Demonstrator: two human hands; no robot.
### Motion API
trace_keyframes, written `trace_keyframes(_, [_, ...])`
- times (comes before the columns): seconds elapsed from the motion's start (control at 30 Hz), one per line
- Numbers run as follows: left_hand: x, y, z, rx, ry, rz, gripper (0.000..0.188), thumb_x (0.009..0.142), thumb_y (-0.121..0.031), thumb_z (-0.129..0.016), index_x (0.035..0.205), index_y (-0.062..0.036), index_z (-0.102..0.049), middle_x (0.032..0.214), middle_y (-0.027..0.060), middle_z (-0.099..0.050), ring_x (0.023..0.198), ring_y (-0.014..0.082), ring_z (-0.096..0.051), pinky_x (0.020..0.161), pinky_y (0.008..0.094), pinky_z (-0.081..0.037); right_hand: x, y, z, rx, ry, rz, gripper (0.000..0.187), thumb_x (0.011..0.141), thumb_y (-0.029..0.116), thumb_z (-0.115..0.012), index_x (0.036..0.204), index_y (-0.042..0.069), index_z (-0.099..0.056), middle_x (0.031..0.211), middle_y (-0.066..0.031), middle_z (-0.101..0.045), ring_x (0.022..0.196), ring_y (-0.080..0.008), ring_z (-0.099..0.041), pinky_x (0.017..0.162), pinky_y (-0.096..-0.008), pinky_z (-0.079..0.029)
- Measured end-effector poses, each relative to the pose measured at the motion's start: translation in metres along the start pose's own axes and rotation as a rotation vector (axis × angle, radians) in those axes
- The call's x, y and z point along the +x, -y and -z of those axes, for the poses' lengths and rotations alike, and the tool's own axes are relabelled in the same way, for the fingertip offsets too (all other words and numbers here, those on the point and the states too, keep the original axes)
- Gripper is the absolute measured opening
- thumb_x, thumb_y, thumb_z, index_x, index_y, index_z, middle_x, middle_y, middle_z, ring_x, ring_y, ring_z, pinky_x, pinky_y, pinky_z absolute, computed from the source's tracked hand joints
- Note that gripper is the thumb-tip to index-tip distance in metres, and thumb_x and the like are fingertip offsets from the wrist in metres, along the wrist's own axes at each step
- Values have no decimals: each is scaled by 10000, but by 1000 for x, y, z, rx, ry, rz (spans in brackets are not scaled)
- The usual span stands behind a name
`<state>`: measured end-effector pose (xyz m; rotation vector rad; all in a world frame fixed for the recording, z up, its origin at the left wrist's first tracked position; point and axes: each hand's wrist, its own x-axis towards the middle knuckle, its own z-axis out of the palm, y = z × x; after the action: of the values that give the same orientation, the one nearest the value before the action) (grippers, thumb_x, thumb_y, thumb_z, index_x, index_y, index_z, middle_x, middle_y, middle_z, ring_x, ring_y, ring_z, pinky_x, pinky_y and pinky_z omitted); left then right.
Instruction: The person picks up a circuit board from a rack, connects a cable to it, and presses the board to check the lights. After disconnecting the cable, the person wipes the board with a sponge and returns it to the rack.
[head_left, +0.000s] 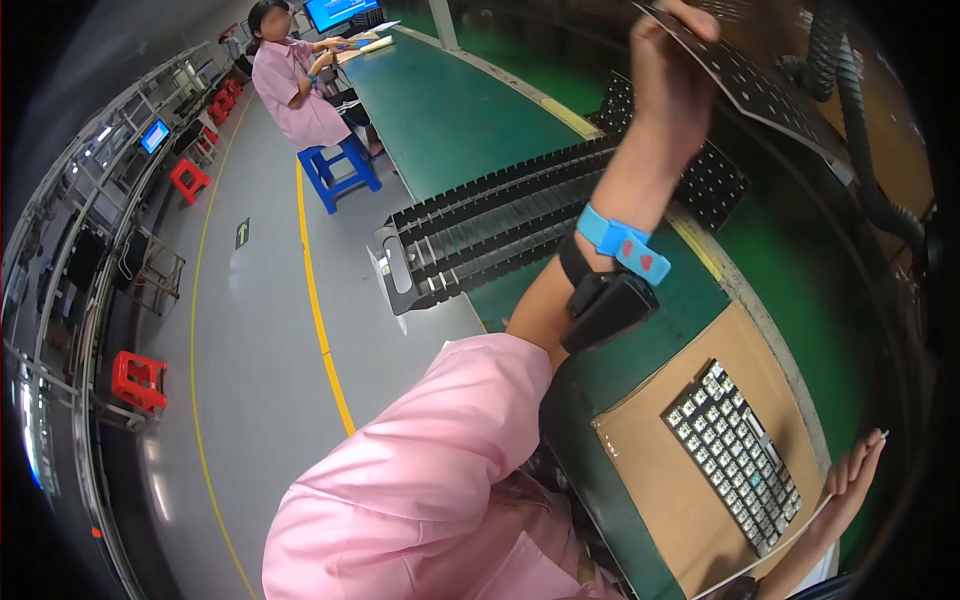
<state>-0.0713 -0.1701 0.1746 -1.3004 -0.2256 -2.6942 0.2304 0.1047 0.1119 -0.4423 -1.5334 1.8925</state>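
Observation:
My left hand (678, 75) is raised at the upper right, its fingers closed on the edge of a thin dark plate (765, 95) dotted with small light marks. Below that wrist, another dark dotted plate (715, 190) lies partly hidden behind my arm. My right hand (855, 472) is at the lower right, fingers curled around a thin stick-like thing with a pale tip; its kind is unclear. Beside it, a keyboard without keycaps (735, 455), showing rows of white switches, rests on a cardboard sheet (640, 460). A thin white cord or line runs near the right wrist.
A long black slotted rack (500, 225) lies across the green table (460, 120), its end overhanging the left edge. Dark ribbed hoses (860, 130) hang at the upper right. Another person in pink (290, 85) sits on a blue stool (340, 172). Red stools (140, 380) stand left.

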Motion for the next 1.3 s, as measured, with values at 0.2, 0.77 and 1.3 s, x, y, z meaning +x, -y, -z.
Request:
trace_keyframes(0.2, [-40, 57, -31, -349, 261, 319, 134, 849, -225, -470, 789, -105, -479, 808, 20, -502, 739, 161, -539, 622, 285, -474, 25, 6, 53, 548, 439, -116, 301, 950, 171, -321, 1224, 46, -323, 616, 36, -246, 436, -39, -150, 339, -182, -140])
trace_keyframes(0.77, [-50, 65, -48, -55, -220, 782, 160, 745, -99, -477, 901, -82, -506, 779, 53, -525, 628, 159, -533, 534, 275, -469, -3, 29, 11, 426, -328, -300, 333, 937, 64, -294, 1257, 22, -376, 575, 24, -229, 435, -57, -150, 352, -188, -135])
trace_keyframes(1.3, [-145, 82, -130, 1148, 776, -410, 589, 592, -326, -698, 1030, 12, -497, 1085, 243, -419, 1021, 387, -396, 893, 460, -295, -22, 0, -5, 122, -232, -114, 114, 868, 187, -520, 828, 80, -528, 481, 72, -300, 371, -9, -186, 330, -182, -131])
